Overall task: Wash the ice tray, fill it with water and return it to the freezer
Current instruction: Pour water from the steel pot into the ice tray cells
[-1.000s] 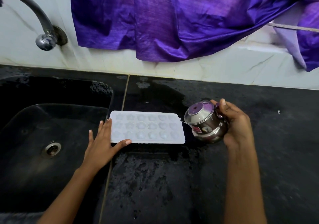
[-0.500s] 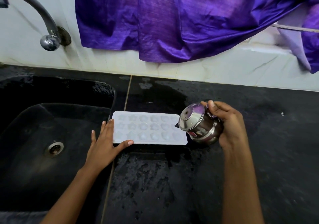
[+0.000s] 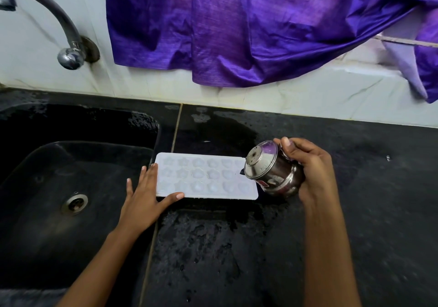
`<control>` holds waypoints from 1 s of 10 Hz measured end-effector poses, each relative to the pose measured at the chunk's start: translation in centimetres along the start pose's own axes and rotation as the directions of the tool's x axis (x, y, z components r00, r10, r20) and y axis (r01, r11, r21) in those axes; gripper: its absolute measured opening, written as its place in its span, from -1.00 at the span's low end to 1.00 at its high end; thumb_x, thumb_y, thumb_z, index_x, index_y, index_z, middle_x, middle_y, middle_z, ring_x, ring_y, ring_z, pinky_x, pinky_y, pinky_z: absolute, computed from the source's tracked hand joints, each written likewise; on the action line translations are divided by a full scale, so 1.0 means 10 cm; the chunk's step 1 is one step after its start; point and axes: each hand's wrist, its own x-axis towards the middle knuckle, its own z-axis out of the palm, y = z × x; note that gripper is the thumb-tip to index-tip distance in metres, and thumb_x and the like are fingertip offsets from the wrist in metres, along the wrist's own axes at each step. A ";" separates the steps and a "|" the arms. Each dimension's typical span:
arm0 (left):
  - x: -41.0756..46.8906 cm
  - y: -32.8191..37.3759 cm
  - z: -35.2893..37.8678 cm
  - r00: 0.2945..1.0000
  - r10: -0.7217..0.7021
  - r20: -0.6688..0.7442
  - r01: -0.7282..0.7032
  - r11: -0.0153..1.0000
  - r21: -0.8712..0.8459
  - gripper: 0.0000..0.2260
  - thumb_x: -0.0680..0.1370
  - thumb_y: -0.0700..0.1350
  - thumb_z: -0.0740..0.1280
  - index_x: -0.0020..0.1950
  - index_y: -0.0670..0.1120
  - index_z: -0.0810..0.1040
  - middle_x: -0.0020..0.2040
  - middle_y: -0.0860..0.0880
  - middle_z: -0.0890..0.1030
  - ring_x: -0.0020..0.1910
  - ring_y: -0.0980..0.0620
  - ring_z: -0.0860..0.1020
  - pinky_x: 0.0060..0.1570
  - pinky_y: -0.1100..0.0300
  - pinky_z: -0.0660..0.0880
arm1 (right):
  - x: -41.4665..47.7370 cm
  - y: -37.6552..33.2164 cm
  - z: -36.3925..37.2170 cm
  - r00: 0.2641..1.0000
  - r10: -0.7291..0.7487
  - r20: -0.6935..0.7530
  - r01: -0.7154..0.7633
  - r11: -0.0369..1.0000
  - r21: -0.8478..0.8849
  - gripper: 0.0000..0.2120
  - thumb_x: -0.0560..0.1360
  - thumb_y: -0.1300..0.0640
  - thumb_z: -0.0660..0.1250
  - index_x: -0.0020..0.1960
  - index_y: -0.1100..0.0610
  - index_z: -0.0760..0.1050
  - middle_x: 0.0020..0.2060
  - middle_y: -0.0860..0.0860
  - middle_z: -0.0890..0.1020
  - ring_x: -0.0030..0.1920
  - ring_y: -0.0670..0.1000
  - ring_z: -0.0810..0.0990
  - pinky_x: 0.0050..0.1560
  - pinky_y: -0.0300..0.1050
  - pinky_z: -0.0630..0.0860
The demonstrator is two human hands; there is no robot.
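The tray (image 3: 206,176) lies flat on the wet counter (image 3: 355,212), just beside the sink (image 3: 71,188), between the two hands. Its left end is steadied by the left hand (image 3: 144,197), which is spread flat, fingers against the short edge and thumb along the near edge. The pot (image 3: 272,169) is gripped around its body by the right hand (image 3: 310,167) and tipped leftward, its mouth over the tray's right end. No stream can be made out. The filling step seems to be in hand. The pot is best tilted slowly and carried along the rows toward the left hand, so that each cavity is filled level without overflow. The tray should be kept flat.
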 end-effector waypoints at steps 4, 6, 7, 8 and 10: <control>0.00 -0.01 0.00 1.000 0.002 -0.003 -0.002 1.000 -0.001 0.06 0.24 0.55 -0.02 0.55 -0.06 -0.13 0.56 0.06 -0.05 0.44 0.25 -0.23 0.44 -0.02 -0.31 | -0.02 -0.06 -0.02 1.000 -0.029 -0.006 0.029 1.000 0.009 -0.86 0.30 0.23 0.43 -0.20 0.28 0.55 -0.09 0.27 0.56 -0.12 0.09 0.56 -0.12 -0.17 0.58; 0.00 0.00 0.00 1.000 0.004 -0.006 -0.004 1.000 -0.020 0.04 0.24 0.54 0.00 0.55 -0.04 -0.13 0.56 0.07 -0.05 0.44 0.25 -0.23 0.43 -0.01 -0.31 | -0.01 -0.04 -0.02 0.999 -0.034 0.008 0.034 0.999 0.013 -0.82 0.26 0.20 0.43 -0.20 0.28 0.55 -0.12 0.24 0.56 -0.14 0.06 0.58 -0.11 -0.18 0.57; -0.01 0.00 0.00 1.000 0.005 -0.007 -0.005 1.000 -0.020 0.04 0.24 0.54 0.00 0.55 -0.04 -0.13 0.56 0.06 -0.05 0.44 0.25 -0.23 0.43 -0.01 -0.32 | 0.01 -0.01 -0.05 1.000 -0.006 -0.004 0.006 0.999 0.047 -0.86 0.33 0.25 0.40 -0.15 0.30 0.57 -0.18 0.14 0.67 -0.16 -0.01 0.65 -0.02 -0.13 0.59; -0.01 0.00 -0.01 1.000 0.008 -0.004 -0.008 1.000 -0.018 0.04 0.24 0.55 -0.01 0.55 -0.04 -0.14 0.56 0.06 -0.06 0.44 0.24 -0.23 0.42 -0.01 -0.32 | 0.04 0.03 -0.07 0.999 0.043 -0.021 -0.041 0.995 0.087 -0.84 0.39 0.26 0.37 -0.08 0.34 0.57 -0.21 0.07 0.70 -0.12 0.01 0.66 0.02 -0.08 0.60; -0.01 -0.01 0.00 1.000 0.010 -0.003 -0.011 1.000 -0.024 0.05 0.23 0.56 -0.01 0.55 -0.03 -0.13 0.56 0.07 -0.05 0.45 0.23 -0.22 0.42 -0.01 -0.32 | 0.04 0.04 -0.02 0.997 0.079 0.003 -0.079 0.981 0.175 -0.88 0.33 0.18 0.39 -0.18 0.23 0.57 -0.22 0.04 0.71 -0.15 -0.01 0.67 -0.12 -0.15 0.61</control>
